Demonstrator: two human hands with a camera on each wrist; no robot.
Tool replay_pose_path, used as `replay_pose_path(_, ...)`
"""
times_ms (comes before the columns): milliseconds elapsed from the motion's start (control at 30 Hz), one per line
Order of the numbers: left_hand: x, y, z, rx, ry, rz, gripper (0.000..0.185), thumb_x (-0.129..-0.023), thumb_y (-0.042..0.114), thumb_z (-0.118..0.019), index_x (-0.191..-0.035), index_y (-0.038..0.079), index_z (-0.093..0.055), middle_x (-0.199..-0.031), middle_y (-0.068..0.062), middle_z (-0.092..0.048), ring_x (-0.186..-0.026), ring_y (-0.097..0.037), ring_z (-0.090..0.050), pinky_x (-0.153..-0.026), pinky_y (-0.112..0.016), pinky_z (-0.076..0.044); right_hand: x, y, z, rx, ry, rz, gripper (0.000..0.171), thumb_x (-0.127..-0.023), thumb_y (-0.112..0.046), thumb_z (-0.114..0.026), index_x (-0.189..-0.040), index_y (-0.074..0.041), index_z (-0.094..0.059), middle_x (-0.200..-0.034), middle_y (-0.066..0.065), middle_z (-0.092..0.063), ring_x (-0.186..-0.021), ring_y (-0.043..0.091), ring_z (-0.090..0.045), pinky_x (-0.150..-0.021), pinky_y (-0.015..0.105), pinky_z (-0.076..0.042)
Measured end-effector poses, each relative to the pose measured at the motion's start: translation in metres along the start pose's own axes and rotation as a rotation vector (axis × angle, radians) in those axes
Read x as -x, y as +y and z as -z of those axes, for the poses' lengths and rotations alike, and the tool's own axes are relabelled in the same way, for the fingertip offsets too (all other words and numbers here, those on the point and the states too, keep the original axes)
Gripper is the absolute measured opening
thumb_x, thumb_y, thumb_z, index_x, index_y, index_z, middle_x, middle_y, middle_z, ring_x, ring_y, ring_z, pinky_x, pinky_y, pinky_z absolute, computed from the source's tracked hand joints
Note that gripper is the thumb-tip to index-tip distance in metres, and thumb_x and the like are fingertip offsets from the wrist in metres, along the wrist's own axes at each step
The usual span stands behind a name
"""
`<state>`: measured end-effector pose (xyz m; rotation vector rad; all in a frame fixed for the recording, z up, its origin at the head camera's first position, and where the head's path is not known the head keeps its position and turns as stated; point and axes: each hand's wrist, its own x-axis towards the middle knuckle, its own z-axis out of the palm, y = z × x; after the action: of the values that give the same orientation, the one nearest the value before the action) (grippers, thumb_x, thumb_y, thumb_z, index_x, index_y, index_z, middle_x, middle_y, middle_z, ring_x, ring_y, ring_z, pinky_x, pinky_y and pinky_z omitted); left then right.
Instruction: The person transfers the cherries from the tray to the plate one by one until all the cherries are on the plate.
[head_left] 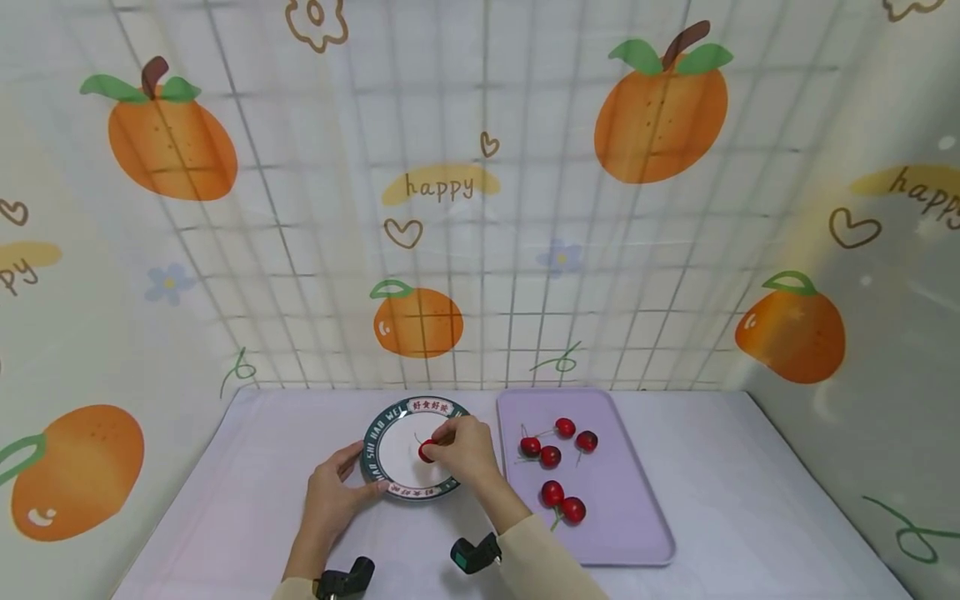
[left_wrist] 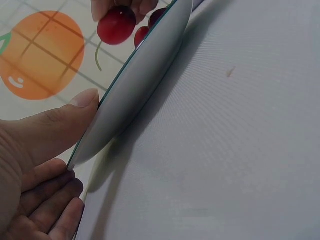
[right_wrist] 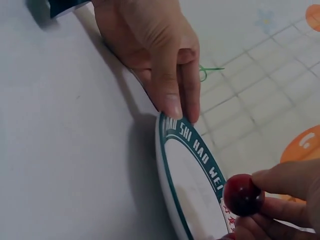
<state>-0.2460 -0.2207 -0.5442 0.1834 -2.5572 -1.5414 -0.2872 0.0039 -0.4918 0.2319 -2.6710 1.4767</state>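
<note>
One cherry (head_left: 426,451) pinched between right hand (head_left: 467,451) fingers above plate (head_left: 375,437) centre. Left hand (head_left: 332,492) thumb pressing rim at 7 o'clock, other fingers loosely curled. Probably light, soft, easily bruised; best gripped gently at sides.

Soft, even light overall. The head view bows at its edges, with glare at 3 o'clock. Both wrist views are dimmer, their near fingers blurred.

round white ceramic plate with dark green rim (head_left: 375,439): Chinese characters "好食好味" in red at the far edge, white letters "SHI HAO WEI" along the rim | fruit-patterned wall sheet (head_left: 525,208): "happy" on a yellow patch at centre, again at right, partly cut off
</note>
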Motion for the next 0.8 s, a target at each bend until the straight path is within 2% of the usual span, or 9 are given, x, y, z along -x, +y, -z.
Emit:
replay_pose_path(300, 0.001, 0.001, 0.000, 0.024, -0.001, 0.009, 0.087, -0.073, 0.019, -0.098, -0.148, 0.003, -0.058, -0.153, -0.021, -0.055, -0.144, -0.041, -0.049, -0.123, -0.054, -0.039, 0.003, -0.007, -0.009, 0.049, -0.017, -0.020, 0.015, -0.083, -0.011, -0.090, -0.089, -0.006, -0.078, -0.077, -0.002, -0.071, -0.075, 0.014, -0.063, -0.068, 0.028, -0.062)
replay_pose_path(800, 0.000, -0.001, -0.001, 0.025, 0.013, -0.007, 0.085, -0.072, 0.018, -0.098, -0.146, 0.002, -0.059, -0.152, -0.020, -0.057, -0.143, -0.042, -0.050, -0.123, -0.054, -0.039, 0.008, -0.008, -0.018, 0.157, -0.030, 0.053, 0.013, -0.083, -0.011, -0.090, -0.085, -0.007, -0.077, -0.074, -0.003, -0.068, -0.072, 0.012, -0.060, -0.065, 0.027, -0.059)
